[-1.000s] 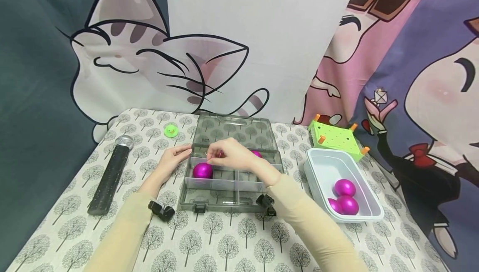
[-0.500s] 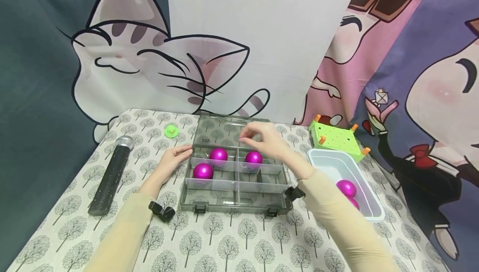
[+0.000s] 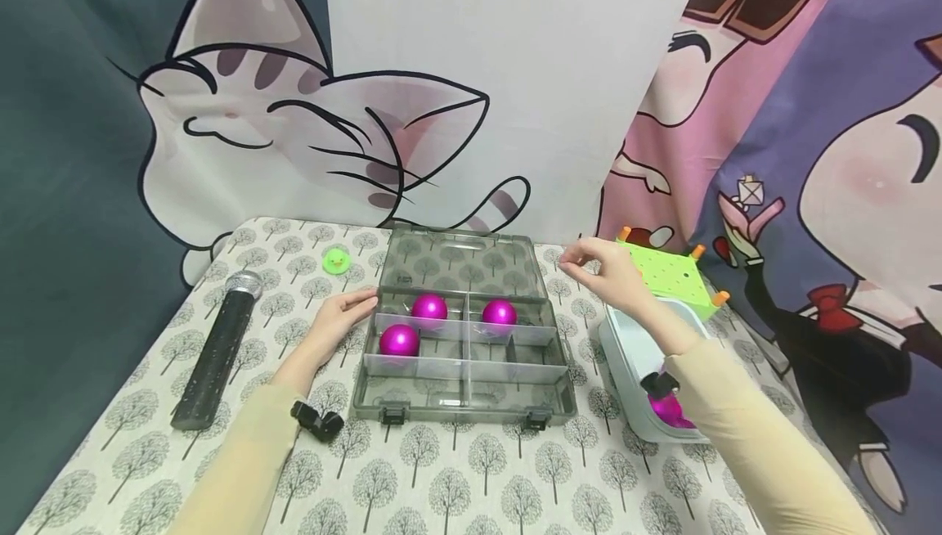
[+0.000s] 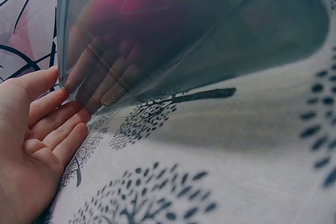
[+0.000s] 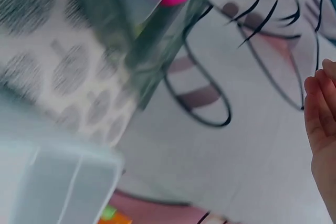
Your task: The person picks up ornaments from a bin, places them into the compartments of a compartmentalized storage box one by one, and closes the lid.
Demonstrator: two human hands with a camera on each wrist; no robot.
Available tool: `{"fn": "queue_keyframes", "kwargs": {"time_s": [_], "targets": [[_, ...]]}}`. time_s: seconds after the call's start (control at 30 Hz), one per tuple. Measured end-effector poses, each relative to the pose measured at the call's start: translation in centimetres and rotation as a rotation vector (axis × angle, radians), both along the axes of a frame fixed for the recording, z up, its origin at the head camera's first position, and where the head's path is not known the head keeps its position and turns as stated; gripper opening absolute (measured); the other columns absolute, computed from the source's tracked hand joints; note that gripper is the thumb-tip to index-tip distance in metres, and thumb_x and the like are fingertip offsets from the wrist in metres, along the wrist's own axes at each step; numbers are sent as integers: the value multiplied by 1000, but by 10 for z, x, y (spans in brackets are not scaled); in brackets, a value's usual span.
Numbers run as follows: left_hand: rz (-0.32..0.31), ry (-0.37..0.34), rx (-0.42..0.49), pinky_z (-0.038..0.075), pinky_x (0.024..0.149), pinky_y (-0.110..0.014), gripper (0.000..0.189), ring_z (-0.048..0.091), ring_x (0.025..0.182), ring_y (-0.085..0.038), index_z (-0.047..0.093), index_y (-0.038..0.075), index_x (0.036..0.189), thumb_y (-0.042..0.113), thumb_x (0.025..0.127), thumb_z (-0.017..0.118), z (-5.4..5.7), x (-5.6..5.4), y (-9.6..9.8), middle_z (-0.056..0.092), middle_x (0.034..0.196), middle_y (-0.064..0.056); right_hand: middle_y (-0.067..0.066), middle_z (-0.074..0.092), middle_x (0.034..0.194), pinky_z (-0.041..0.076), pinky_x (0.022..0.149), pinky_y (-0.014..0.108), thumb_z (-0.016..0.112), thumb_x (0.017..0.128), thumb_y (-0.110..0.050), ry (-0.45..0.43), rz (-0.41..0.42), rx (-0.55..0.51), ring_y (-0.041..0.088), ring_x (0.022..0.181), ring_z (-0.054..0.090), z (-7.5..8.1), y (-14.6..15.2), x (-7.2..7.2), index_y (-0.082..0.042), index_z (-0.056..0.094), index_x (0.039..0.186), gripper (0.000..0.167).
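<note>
A grey see-through divider box (image 3: 471, 370) lies with its lid (image 3: 471, 261) folded back. Magenta balls sit in three compartments: one ball (image 3: 429, 307) at back left, another ball (image 3: 500, 314) at back right, a third ball (image 3: 399, 342) at middle left. My left hand (image 3: 334, 327) touches the box's left side with extended fingers; the left wrist view shows the fingertips (image 4: 62, 92) against the wall. Nothing is in my right hand (image 3: 609, 275), raised near the white tub (image 3: 620, 363) with loosely bent fingers. More magenta balls (image 3: 666, 410) lie in the tub, partly hidden by the right forearm.
A black microphone (image 3: 216, 355) lies at the left, with a small green duck-faced piece (image 3: 336, 261) behind it. Behind the tub stands a green piece with orange pegs (image 3: 673, 275). A printed curtain (image 3: 471, 110) hangs at the table's back.
My right hand has moved right, from above the box's back-left compartment to the tub, uncovering the balls in the back row. The left hand has stayed at the box's side.
</note>
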State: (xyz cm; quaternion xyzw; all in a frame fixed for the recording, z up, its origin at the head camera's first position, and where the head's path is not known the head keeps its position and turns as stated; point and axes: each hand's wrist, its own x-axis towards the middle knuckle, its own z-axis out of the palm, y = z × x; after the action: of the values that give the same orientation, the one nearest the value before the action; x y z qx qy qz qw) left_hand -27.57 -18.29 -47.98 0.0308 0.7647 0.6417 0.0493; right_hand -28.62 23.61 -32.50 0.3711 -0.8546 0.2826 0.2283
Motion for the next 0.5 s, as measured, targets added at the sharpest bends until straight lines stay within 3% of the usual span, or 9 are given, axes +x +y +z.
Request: {"fn": "queue_keyframes", "kwargs": {"time_s": [0.23,0.5], "targets": [[-6,7,-28,27,120,-48,48,34,142,-40,45,-9,139,17,100,55,28,17,6,39,150,-26,9,69,76,49,66,7,73,77,10,-47,-85,-4,-6,72,56,-8,43,4,-2,69,83,14],[-4,1,-12,31,118,-47,48,38,139,-41,46,-9,139,17,99,57,31,21,7,41,148,-26,4,71,76,53,65,12,75,79,6,-77,-167,94,-5,71,58,-10,77,11,-4,71,84,12]]}}
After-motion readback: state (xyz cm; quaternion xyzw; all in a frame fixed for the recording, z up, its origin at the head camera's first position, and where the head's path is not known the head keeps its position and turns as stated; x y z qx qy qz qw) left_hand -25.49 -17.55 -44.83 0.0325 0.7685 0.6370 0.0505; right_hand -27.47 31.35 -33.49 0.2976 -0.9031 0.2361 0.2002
